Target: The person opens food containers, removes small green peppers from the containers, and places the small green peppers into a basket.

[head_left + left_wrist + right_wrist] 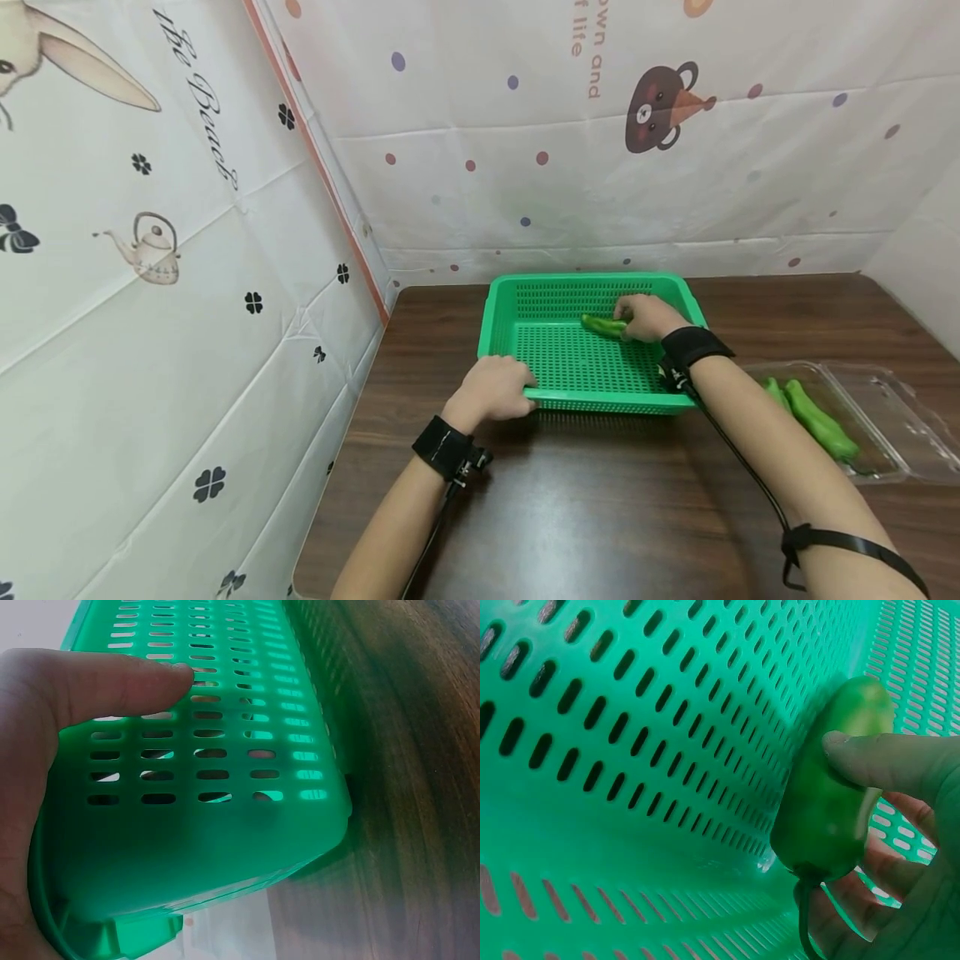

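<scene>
On a dark wooden table walled by printed sheets, the left hand grips the green basket's near rim while the right hand pinches a green pepper inside it.

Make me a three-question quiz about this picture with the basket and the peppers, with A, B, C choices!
1. Where is the pepper that the right hand holds?
A. Inside the green basket
B. On the floor
C. On the bare table

2. How many peppers lie in the clear plastic tray?
A. None
B. Two
C. Six

3. What is the left hand doing?
A. Waving in the air
B. Lying flat on the table
C. Gripping the basket's near rim

Answers:
1 A: the head view shows hand and pepper over the basket's holed floor.
2 B: two green peppers show in the tray.
3 C: the left wrist view shows the hand around the basket's edge.
</scene>
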A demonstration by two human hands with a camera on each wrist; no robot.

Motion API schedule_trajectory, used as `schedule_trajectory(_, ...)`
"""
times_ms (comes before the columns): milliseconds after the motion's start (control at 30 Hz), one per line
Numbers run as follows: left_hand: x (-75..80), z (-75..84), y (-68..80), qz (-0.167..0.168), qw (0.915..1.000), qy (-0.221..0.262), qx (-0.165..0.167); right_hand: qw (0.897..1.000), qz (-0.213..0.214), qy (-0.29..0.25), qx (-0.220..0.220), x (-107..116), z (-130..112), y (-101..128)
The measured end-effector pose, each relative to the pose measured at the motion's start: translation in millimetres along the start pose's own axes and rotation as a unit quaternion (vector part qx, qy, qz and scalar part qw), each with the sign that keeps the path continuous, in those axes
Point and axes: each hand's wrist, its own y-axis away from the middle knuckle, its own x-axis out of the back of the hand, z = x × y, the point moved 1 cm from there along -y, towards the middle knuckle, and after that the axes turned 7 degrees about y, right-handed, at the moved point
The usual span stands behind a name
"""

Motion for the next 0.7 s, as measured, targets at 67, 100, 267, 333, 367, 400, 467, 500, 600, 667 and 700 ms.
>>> schedule_trajectory(67,0.0,-0.2,-0.2,0.0,1.0,0.001,0.001,1.0,0.003,0.001,-0.003,0.2,0.0,-0.6)
schedule_trajectory(100,-0.2,-0.3,-0.3,0.001,1.0,0.001,0.002,1.0,0.003,0.001,-0.003,0.2,0.0,-0.9)
schedule_trajectory(267,-1.4,-0.8,-0.2,-0.002,1.0,0.004,0.002,1.0,0.0,0.006,0.008,-0.3,-0.5,-2.1)
schedule_trajectory(333,-1.1,-0.6,0.0,-0.003,1.0,0.004,0.002,1.0,-0.001,0.006,0.014,-0.3,-1.2,-1.8)
schedule_trajectory(367,-0.7,-0.5,0.2,-0.003,1.0,0.004,0.002,1.0,-0.001,0.005,0.018,-0.1,-1.8,-1.4)
schedule_trajectory(400,-0.3,-0.3,0.3,-0.003,1.0,0.004,0.003,1.0,0.001,0.006,0.021,0.2,-2.4,-0.9)
schedule_trajectory(467,0.5,0.0,0.5,-0.002,1.0,0.004,0.003,1.0,0.007,0.005,0.027,1.2,-3.9,0.3)
schedule_trajectory(500,0.7,0.1,0.5,-0.002,1.0,0.004,0.004,0.999,0.011,0.007,0.031,1.8,-4.8,0.9)
schedule_trajectory(600,1.2,0.3,0.5,-0.003,1.0,0.003,0.004,0.999,0.021,0.015,0.04,2.8,-6.3,1.7)
schedule_trajectory(667,1.2,0.4,0.4,-0.005,1.0,0.001,0.003,0.999,0.024,0.02,0.04,3.0,-7.1,1.7)
schedule_trajectory(700,1.3,0.4,0.3,-0.005,1.0,0.0,0.003,0.999,0.024,0.023,0.041,3.1,-6.9,1.5)
